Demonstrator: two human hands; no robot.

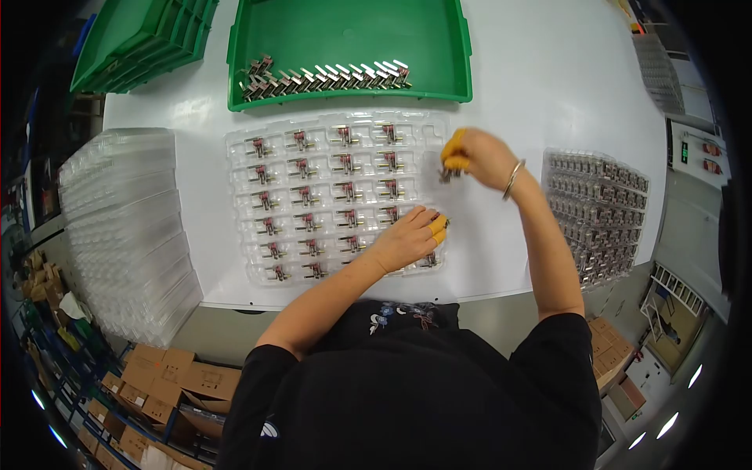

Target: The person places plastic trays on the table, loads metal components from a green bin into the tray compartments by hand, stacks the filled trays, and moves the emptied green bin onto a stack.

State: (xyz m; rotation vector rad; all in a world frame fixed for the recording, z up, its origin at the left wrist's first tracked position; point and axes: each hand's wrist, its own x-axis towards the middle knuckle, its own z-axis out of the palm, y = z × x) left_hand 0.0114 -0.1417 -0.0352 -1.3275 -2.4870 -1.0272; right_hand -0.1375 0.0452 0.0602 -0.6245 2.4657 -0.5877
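A clear plastic blister tray (337, 120) lies on the white table, with small metal parts with reddish middles (345, 164) in rows of its pockets. My left hand (407, 240), with yellow finger covers, is over the tray's right column; its fingers are pinched around a small metal part at the fingertips, mostly hidden. To the right of the tray, my right hand (482, 157) is raised, slightly blurred, also with yellow finger covers. Its fingers are closed on several small metal parts (450, 174) that hang below them. Upper pockets of the right column hold no part.
Beyond the tray stands a green bin (468, 66) with a row of metal parts along its near side. Stacked clear trays (125, 227) stand at the left, filled trays (597, 211) at the right. Another green crate (149, 43) is at the back left.
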